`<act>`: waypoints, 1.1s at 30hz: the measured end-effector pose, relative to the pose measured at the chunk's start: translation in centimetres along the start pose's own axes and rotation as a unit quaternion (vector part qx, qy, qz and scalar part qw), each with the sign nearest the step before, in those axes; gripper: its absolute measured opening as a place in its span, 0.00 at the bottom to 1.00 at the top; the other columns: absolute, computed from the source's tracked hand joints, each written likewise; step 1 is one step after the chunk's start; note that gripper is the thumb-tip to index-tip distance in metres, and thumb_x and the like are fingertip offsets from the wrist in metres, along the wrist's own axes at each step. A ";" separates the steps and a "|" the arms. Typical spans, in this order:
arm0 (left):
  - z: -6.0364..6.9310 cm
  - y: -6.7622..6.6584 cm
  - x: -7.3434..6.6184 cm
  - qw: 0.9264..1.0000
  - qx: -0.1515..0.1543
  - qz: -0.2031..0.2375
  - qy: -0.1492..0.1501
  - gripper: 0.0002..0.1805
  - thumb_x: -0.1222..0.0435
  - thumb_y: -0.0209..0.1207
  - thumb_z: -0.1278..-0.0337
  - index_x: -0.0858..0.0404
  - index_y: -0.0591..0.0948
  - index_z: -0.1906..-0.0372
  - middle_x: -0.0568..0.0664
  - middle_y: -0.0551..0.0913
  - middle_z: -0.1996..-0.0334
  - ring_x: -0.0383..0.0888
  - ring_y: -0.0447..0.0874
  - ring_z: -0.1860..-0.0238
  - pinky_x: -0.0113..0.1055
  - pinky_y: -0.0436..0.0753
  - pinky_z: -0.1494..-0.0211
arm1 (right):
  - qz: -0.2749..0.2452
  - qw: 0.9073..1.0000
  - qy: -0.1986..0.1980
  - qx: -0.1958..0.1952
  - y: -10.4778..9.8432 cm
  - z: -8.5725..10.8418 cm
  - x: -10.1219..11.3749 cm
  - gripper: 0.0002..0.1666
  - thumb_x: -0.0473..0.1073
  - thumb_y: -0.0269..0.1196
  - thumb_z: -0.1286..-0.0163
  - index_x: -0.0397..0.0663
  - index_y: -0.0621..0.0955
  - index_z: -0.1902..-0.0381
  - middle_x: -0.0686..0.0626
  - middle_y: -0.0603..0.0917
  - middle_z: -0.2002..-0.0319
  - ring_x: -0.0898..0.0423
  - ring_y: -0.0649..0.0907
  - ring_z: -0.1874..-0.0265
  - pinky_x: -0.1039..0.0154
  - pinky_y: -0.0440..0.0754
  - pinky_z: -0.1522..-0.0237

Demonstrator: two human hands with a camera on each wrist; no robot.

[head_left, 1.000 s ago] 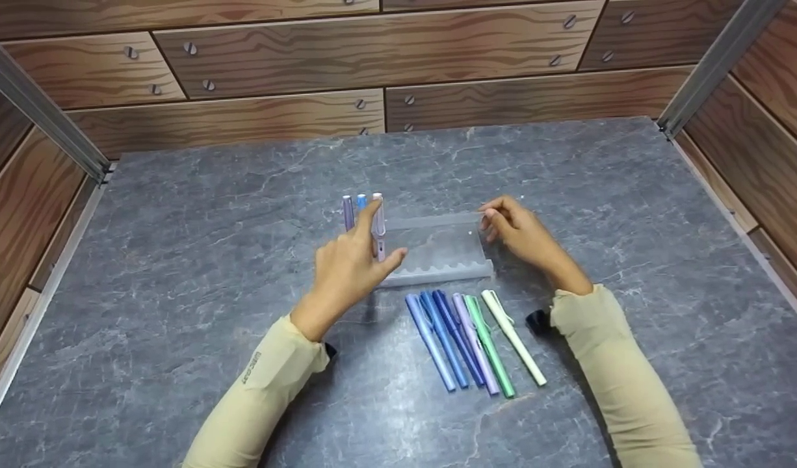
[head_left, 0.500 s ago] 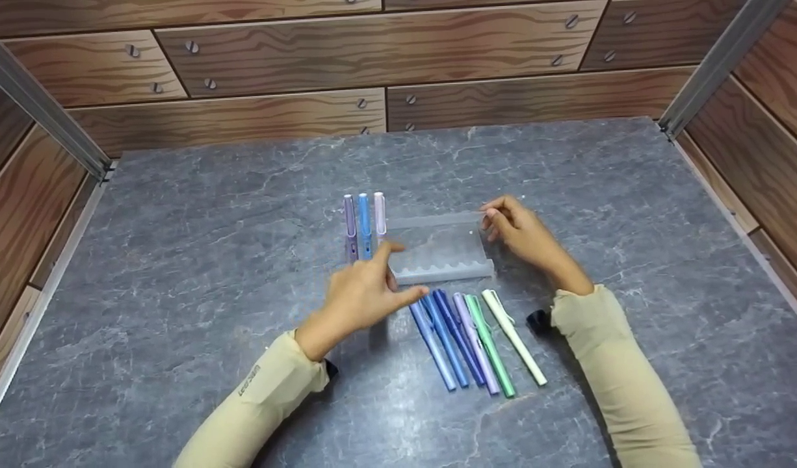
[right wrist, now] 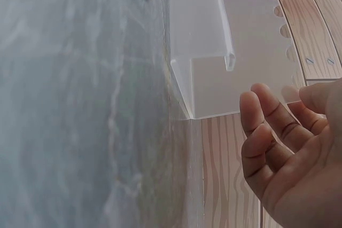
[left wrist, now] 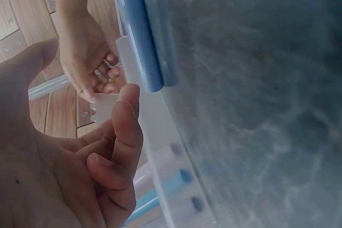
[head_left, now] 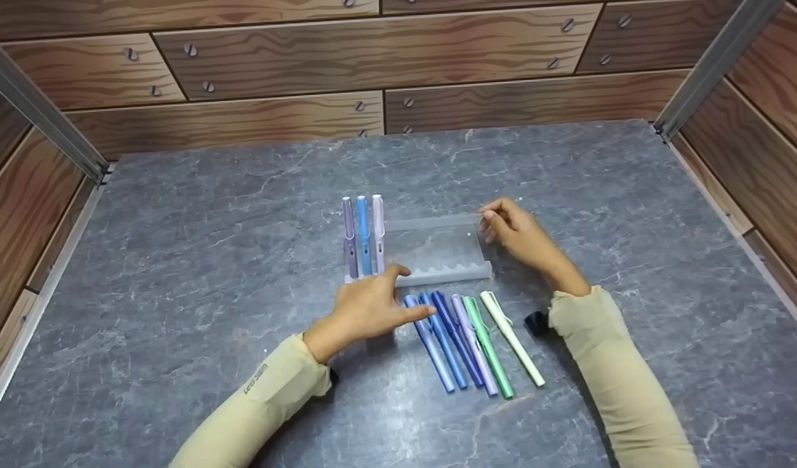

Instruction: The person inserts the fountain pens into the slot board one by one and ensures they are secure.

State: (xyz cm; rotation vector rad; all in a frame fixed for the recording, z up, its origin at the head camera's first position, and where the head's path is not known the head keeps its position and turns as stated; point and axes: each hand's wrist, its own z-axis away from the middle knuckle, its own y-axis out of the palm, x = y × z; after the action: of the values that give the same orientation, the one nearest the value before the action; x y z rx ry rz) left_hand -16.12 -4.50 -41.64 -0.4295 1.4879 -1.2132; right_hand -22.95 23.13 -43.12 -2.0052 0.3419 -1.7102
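Observation:
A clear plastic pen rack (head_left: 444,274) with a scalloped front edge lies mid-table. Three capped pens stand side by side in its left slots: a dark purple one (head_left: 350,237), a blue one (head_left: 364,234) and a pale pink one (head_left: 379,231). My right hand (head_left: 519,234) pinches the rack's far right corner between thumb and fingertips; the right wrist view shows that corner by the thumb. My left hand (head_left: 367,307) hovers at the rack's front, thumb and index finger spread, over the left end of the loose pens. In the left wrist view nothing is between its fingers.
In front of the rack lie several loose pens: a light blue pen (head_left: 431,348), a mid-blue pen (head_left: 447,348), a dark blue pen (head_left: 460,341), a lilac pen (head_left: 474,348), a green pen (head_left: 489,348) and a pale green pen (head_left: 512,338). Wood-patterned panels (head_left: 372,52) border the table.
My left hand has left the pale pink pen and come down toward the loose pens, uncovering the three pens in the rack. My right hand stays at the rack's corner.

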 end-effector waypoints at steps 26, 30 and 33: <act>-0.4 1.4 -0.9 0.996 0.045 -0.075 -0.010 0.40 0.32 0.61 0.57 0.56 0.75 0.45 0.49 0.86 0.57 0.51 0.85 0.59 0.47 0.77 0.59 | -0.001 1.000 0.003 0.006 0.0 0.9 2.4 0.16 0.35 0.45 0.23 0.26 0.71 0.48 0.32 0.79 0.62 0.61 0.79 0.74 0.65 0.80 0.65; -0.4 1.5 -1.0 0.995 0.048 -0.086 -0.010 0.37 0.34 0.63 0.57 0.57 0.76 0.49 0.48 0.85 0.63 0.50 0.83 0.63 0.47 0.76 0.60 | -0.003 1.000 0.000 0.006 0.0 0.6 1.8 0.16 0.35 0.45 0.23 0.26 0.71 0.48 0.32 0.79 0.63 0.61 0.78 0.74 0.66 0.80 0.66; -0.5 1.5 -1.1 0.994 0.051 -0.097 -0.012 0.37 0.34 0.63 0.57 0.58 0.76 0.50 0.48 0.84 0.66 0.48 0.81 0.67 0.43 0.75 0.64 | 0.004 1.000 0.002 0.003 0.0 0.2 0.7 0.16 0.36 0.45 0.23 0.27 0.71 0.48 0.33 0.80 0.62 0.62 0.78 0.74 0.66 0.80 0.66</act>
State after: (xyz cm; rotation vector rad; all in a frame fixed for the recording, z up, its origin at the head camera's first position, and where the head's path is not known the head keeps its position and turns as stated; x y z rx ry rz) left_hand -15.69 -2.79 -42.46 -0.5265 1.3812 -1.4258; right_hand -22.62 22.77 -42.53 -1.9929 0.3446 -1.7089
